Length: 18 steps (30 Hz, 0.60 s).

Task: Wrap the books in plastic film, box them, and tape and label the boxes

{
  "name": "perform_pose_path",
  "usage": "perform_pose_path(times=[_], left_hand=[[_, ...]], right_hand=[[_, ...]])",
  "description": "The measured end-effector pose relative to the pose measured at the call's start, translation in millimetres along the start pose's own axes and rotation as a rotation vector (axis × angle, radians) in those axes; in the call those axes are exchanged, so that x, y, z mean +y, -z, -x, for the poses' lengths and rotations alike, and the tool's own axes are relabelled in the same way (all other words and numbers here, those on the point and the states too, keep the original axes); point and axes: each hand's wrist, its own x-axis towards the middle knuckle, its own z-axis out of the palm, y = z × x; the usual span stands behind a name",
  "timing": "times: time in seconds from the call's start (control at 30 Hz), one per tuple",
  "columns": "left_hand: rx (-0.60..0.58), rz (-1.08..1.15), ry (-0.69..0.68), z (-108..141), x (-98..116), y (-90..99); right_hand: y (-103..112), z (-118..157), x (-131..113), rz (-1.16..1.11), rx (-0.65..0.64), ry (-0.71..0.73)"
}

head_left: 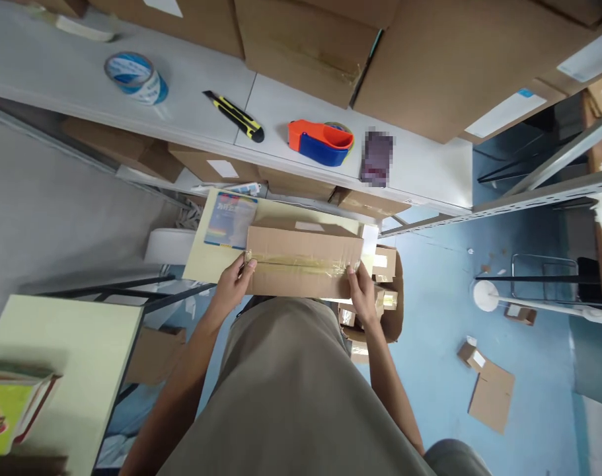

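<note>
A long brown cardboard box (301,281) with clear tape along its top seam lies in front of my body, over a pale yellow table (199,258). My left hand (235,283) grips its left end, thumb on top near the tape's end. At the right end, my right hand (361,291) holds the box the same way, with the fingers partly hidden behind it. A white label (309,226) shows on the cardboard just beyond the taped face. Left of the box lies a blue printed packet (230,219).
On the shelf ahead are a tape roll (136,78), a utility knife (234,116), an orange-and-blue tape dispenser (320,142) and a blurred-out item (377,158). Large cartons (305,56) stand behind. An open carton (396,317) of small boxes sits at right; flattened cardboard (491,396) lies on the floor.
</note>
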Motion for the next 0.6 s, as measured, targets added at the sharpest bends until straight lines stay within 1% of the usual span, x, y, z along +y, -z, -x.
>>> perform_pose_path(times=[0.1,0.2,0.3,0.37,0.43,0.5,0.53,0.6], left_hand=[[0.008,0.029,-0.097,1.8,-6.8,7.1],[0.056,0.007,-0.11,-0.8,-29.9,-2.0],[0.047,-0.052,-0.041,-3.7,-63.1,-21.7],[-0.006,-0.115,0.041,-4.2,-85.3,-34.1],[-0.088,-0.176,0.122,-4.6,-104.0,-41.7],[-0.152,-0.205,0.171,-7.9,-116.9,-42.9],[-0.159,-0.202,0.182,-11.8,-120.5,-41.5],[-0.111,-0.169,0.181,-26.2,-121.5,-36.6]], right_hand=[[8.8,12.3,5.9,0.027,0.07,0.065],[4.3,15.0,24.7,0.069,0.056,0.035],[-13.0,12.5,53.0,0.031,-0.012,-0.004],[-25.9,10.5,73.2,0.005,-0.06,-0.037],[-35.2,7.8,91.8,0.02,-0.13,-0.094],[-38.8,2.4,107.0,0.035,-0.182,-0.145],[-38.6,-2.1,112.7,0.029,-0.177,-0.163],[-36.5,-15.2,119.6,-0.014,-0.096,-0.192]])
